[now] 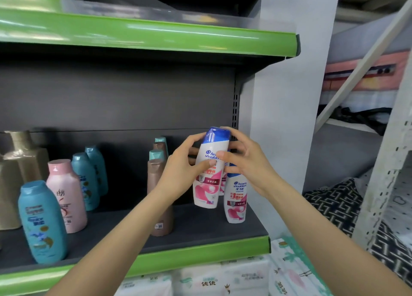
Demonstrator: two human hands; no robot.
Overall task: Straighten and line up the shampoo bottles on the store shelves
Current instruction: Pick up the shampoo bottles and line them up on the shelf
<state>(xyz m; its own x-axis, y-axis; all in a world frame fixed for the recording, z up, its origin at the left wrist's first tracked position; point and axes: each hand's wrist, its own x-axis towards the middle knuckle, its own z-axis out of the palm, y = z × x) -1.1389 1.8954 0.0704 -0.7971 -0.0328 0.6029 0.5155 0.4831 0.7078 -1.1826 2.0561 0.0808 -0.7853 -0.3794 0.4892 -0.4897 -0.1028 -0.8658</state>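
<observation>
Shampoo bottle (210, 173) gripped by both hands, tilted.

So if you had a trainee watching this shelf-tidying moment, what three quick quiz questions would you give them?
1. True or false: both hands hold the white bottle with the blue cap at once.
2. Which bottle stands nearest the shelf's front edge at the far left? A) pink bottle B) teal bottle C) brown bottle
3. Fill in: the shelf's front lip is coloured ____.

Key
1. True: the left hand and right hand both curl round it, and its base is lifted off the shelf.
2. B: the teal bottle stands in front of the pink bottle; the brown bottle is further right.
3. Green.
</observation>
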